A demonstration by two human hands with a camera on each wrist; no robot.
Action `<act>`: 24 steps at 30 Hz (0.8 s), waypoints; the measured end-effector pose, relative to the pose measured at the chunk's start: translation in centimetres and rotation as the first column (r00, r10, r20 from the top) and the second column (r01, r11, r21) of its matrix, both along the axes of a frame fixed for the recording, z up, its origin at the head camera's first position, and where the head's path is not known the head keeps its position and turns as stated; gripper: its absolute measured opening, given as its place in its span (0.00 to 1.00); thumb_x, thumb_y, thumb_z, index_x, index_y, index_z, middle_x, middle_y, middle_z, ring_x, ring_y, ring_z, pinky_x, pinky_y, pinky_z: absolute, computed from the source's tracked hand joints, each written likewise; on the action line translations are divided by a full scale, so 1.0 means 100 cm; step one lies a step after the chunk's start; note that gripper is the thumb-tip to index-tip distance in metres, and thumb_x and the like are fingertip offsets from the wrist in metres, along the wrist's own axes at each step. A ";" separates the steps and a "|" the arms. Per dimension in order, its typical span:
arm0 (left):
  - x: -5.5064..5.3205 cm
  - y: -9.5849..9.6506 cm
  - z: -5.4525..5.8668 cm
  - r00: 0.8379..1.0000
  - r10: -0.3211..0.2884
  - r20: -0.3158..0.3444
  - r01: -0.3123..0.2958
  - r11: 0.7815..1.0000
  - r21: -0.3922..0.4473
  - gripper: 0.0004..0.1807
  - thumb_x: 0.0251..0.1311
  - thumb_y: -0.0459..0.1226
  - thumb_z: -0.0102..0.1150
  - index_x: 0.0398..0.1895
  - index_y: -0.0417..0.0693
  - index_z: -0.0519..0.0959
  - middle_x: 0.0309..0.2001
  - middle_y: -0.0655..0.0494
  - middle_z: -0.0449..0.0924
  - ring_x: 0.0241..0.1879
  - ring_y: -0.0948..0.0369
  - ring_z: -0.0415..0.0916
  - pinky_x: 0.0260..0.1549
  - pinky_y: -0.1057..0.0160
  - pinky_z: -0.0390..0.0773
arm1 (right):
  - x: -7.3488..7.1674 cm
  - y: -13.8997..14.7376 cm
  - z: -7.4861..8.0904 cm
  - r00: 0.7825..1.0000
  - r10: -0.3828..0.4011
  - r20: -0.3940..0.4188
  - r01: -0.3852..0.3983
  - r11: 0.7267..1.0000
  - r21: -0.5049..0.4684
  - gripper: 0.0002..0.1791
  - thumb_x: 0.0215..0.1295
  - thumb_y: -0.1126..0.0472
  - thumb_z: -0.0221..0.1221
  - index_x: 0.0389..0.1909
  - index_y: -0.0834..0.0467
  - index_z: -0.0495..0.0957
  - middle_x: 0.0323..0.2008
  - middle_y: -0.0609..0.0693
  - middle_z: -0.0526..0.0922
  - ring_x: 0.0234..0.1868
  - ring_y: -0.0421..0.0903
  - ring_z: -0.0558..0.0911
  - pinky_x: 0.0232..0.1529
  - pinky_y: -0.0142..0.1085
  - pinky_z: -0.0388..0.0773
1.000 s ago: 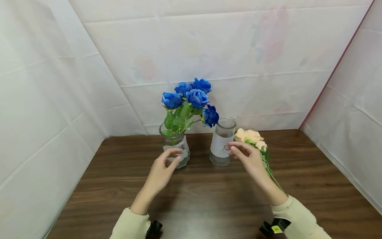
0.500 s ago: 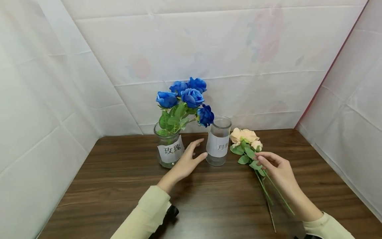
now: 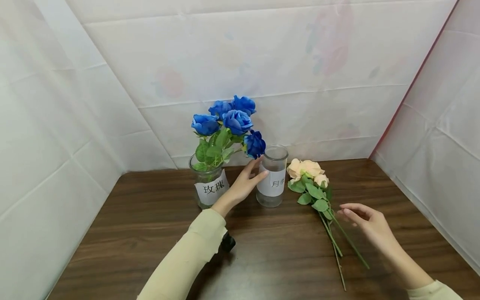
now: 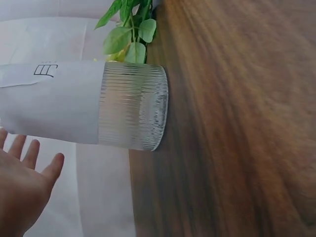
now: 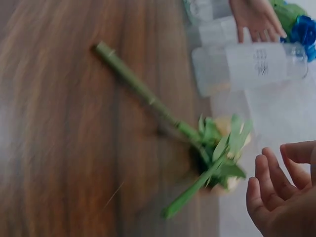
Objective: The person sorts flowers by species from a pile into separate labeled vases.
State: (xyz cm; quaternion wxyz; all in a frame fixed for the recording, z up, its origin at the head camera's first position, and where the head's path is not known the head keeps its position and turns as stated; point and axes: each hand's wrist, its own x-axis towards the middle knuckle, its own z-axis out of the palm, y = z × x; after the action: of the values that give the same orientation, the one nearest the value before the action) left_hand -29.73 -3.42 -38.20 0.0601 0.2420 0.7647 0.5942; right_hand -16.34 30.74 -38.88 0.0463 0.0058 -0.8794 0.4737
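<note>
In the head view my left hand (image 3: 241,186) reaches up to the left side of a clear glass vase (image 3: 271,201). Its fingers are spread, right at the paper label that wraps the glass. The left wrist view shows the ribbed base of this vase (image 4: 133,108) beside the extended fingers. My right hand (image 3: 369,223) hovers to the right of peach flowers (image 3: 305,168) that lie on the table. Those fingers are loosely bent with nothing between them. Green leaves (image 3: 320,205) and thin stems from the flowers point toward me.
A second glass vase (image 3: 211,191), labelled too, stands to the left and holds several blue roses (image 3: 238,121). One dark blue bloom (image 3: 255,144) leans over toward the right vase's rim. A white cloth backdrop (image 3: 180,54) encloses the wooden table (image 3: 150,233) on three sides.
My left hand has moved rightward from the rose vase to the other vase. My right hand has drawn away from that vase, past the peach flowers, to the right and nearer me.
</note>
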 end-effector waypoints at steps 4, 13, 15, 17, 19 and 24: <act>-0.005 0.003 0.002 0.998 0.042 0.041 -0.041 0.999 -0.016 0.37 0.72 0.48 0.54 0.79 0.52 0.53 0.75 0.49 0.56 0.72 0.49 0.57 0.67 0.47 0.61 | -0.002 0.009 -0.011 0.994 -0.012 0.108 0.004 0.998 0.068 0.24 0.73 0.51 0.58 0.58 0.66 0.78 0.51 0.59 0.84 0.38 0.36 0.83 0.36 0.34 0.81; -0.013 0.011 0.002 0.998 0.057 -0.018 -0.057 0.998 0.015 0.37 0.69 0.44 0.58 0.78 0.58 0.56 0.75 0.48 0.57 0.72 0.50 0.57 0.67 0.49 0.62 | -0.014 0.020 -0.029 0.945 0.088 0.315 -0.102 0.994 0.029 0.26 0.73 0.56 0.57 0.60 0.73 0.72 0.43 0.60 0.85 0.38 0.45 0.83 0.33 0.39 0.81; -0.013 0.012 0.002 0.998 0.057 -0.007 -0.057 0.998 0.024 0.37 0.69 0.44 0.59 0.78 0.58 0.57 0.75 0.49 0.58 0.72 0.51 0.57 0.67 0.49 0.62 | -0.015 0.020 -0.030 0.934 0.111 0.340 -0.127 0.992 0.026 0.26 0.73 0.56 0.57 0.60 0.74 0.73 0.42 0.58 0.86 0.39 0.46 0.83 0.33 0.39 0.80; -0.014 0.014 0.003 0.998 0.056 0.007 -0.056 0.998 0.036 0.37 0.68 0.44 0.60 0.78 0.58 0.57 0.74 0.50 0.59 0.72 0.52 0.57 0.67 0.49 0.62 | -0.017 0.020 -0.031 0.926 0.117 0.360 -0.134 0.991 0.023 0.26 0.72 0.56 0.58 0.59 0.73 0.74 0.40 0.56 0.87 0.39 0.45 0.82 0.33 0.39 0.80; -0.014 0.016 0.003 0.998 0.061 0.017 -0.061 0.997 0.046 0.38 0.67 0.44 0.61 0.77 0.57 0.57 0.74 0.51 0.59 0.72 0.52 0.56 0.67 0.48 0.61 | -0.018 0.020 -0.031 0.921 0.131 0.366 -0.147 0.989 0.015 0.26 0.72 0.55 0.58 0.58 0.74 0.74 0.39 0.56 0.87 0.38 0.45 0.82 0.33 0.39 0.79; -0.015 0.022 -0.001 0.996 0.089 0.018 -0.089 0.995 0.048 0.38 0.68 0.47 0.60 0.77 0.60 0.57 0.75 0.50 0.57 0.73 0.51 0.54 0.68 0.49 0.60 | -0.017 0.021 -0.031 0.914 0.149 0.376 -0.150 0.988 -0.028 0.27 0.72 0.55 0.59 0.59 0.75 0.73 0.41 0.56 0.87 0.39 0.44 0.82 0.33 0.38 0.78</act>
State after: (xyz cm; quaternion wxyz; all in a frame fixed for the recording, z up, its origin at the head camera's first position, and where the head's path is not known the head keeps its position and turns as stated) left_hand -31.18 -1.19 -38.30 0.0335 0.2045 0.7594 0.6168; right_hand -18.07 32.87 -41.93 -0.1600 -0.0182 -0.8691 0.4676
